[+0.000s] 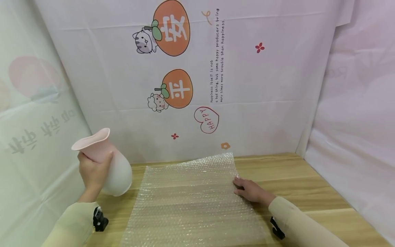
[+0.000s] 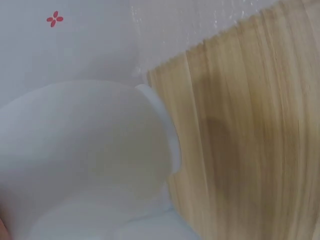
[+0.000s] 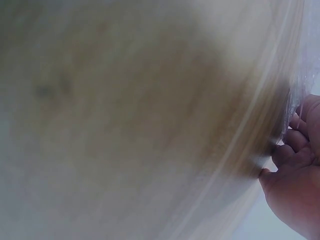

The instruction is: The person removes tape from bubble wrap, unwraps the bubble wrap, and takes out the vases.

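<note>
My left hand (image 1: 94,172) grips a vase (image 1: 119,174) by its pink neck, with the vase tilted in the air above the left part of the table. Its body fades to white, and its wavy rim points up and left. In the left wrist view the vase's white body (image 2: 90,150) and base ring stand over the wood. A sheet of clear bubble wrap (image 1: 191,202) lies spread in the middle. At its right edge, my right hand (image 1: 251,191) pinches the film; the right wrist view shows the curled fingers (image 3: 295,142) at that edge.
A wood-grain table (image 1: 311,185) lies under everything. Behind it hangs a white printed cloth (image 1: 262,103) with cartoon fruit and lettering. More pale cloth (image 1: 361,113) closes off the right side, and a printed sheet (image 1: 37,178) the left. Each wrist carries a black camera mount (image 1: 99,219).
</note>
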### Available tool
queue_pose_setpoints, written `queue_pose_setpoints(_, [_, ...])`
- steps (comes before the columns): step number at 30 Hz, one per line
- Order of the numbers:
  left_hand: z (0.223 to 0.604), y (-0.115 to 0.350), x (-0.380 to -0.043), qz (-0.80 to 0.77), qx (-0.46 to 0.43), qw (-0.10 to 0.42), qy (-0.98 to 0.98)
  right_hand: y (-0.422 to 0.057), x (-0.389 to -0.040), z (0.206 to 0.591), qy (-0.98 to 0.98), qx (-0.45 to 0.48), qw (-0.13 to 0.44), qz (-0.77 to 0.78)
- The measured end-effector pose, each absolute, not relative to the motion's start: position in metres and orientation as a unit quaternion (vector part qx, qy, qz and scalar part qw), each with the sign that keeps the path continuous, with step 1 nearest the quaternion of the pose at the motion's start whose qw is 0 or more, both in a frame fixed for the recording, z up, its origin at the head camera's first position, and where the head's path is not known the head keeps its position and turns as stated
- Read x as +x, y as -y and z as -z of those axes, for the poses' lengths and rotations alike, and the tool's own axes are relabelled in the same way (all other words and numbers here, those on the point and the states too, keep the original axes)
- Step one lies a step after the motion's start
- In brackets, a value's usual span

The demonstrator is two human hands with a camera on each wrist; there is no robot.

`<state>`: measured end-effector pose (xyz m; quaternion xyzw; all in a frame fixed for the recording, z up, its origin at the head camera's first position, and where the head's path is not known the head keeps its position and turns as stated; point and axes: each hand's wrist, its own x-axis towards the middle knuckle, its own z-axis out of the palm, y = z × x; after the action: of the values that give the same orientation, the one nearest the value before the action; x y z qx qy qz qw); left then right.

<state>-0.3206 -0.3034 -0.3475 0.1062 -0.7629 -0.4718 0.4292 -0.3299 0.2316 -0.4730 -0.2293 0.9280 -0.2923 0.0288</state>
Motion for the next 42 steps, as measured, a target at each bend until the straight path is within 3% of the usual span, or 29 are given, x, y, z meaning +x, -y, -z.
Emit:
queue_pose_setpoints(28, [0.370,0.348,-0.310,0.456,0.183,0.413,0.767,-0.230,-0.328,0.476,-0.929,-0.228,0.030,0.289])
queue_pose_setpoints(42, [0.375,0.355,-0.311,0.448,0.183,0.442,0.755,-0.229,-0.329,0.472,-0.931,-0.227,0.026,0.284])
